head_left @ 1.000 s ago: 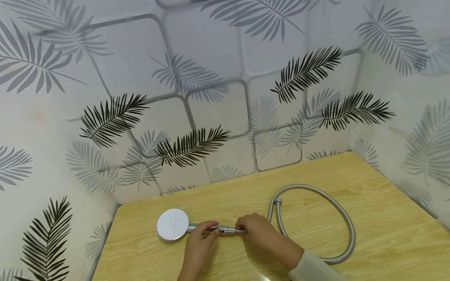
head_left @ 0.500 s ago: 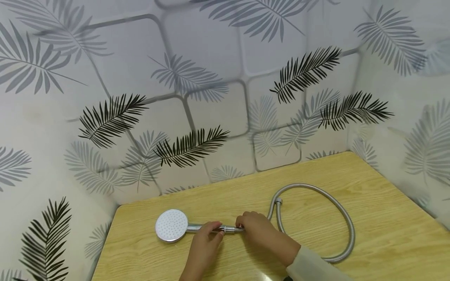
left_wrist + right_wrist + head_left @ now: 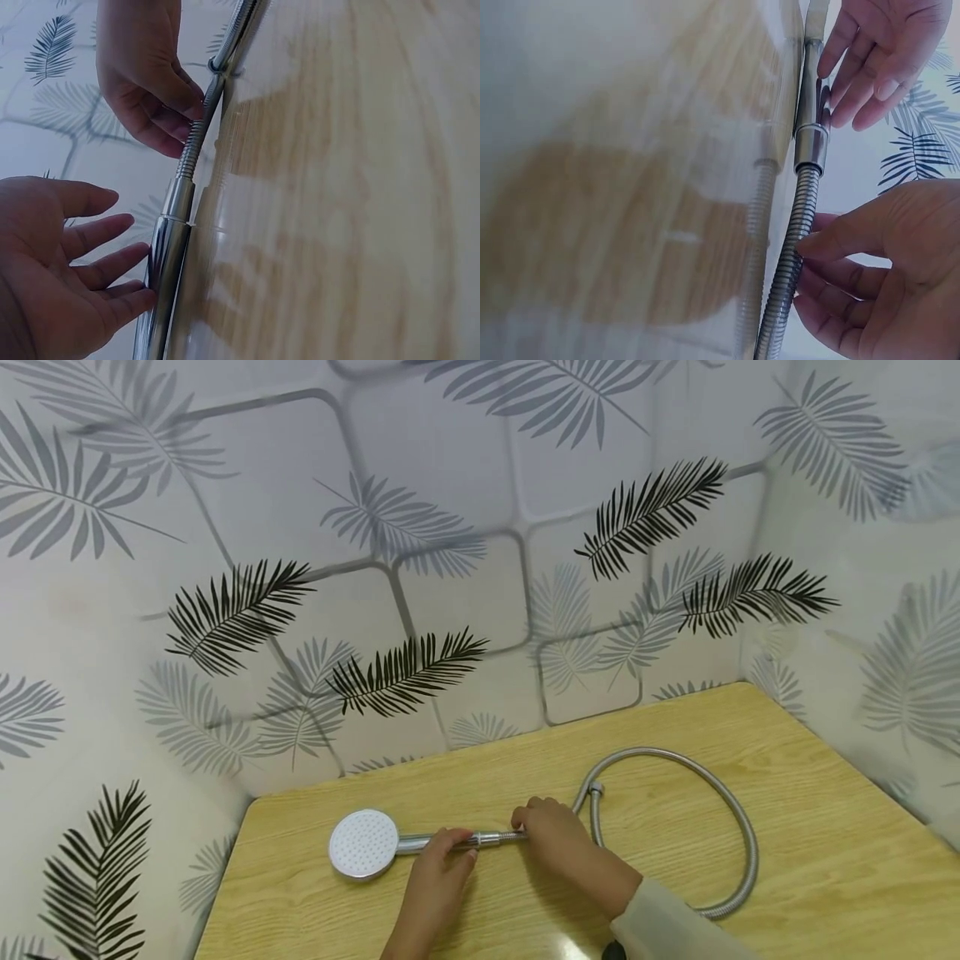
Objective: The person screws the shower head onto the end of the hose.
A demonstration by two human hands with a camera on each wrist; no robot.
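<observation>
A chrome hand shower lies flat on the table, its round white nozzle face point(image 3: 363, 845) turned up at the left in the head view. A ribbed metal shower hose point(image 3: 784, 277) joins its handle point(image 3: 168, 255) at a smooth collar point(image 3: 811, 146). My left hand point(image 3: 437, 881) is by the handle with fingers spread and relaxed; in the left wrist view the little finger's tip meets the chrome. Just past the collar, my right hand point(image 3: 558, 839) pinches the hose between thumb and fingers.
The hose loops across the right of the wooden table point(image 3: 810, 793), its loose end carrying a small nut point(image 3: 597, 788). Leaf-patterned walls point(image 3: 465, 610) stand behind the table and at both sides. A small black object point(image 3: 613, 951) shows by the right sleeve point(image 3: 667, 927).
My right hand has shifted slightly right along the hose, baring more of it beside the collar. My left hand has moved a little right along the handle. The shower head has edged left.
</observation>
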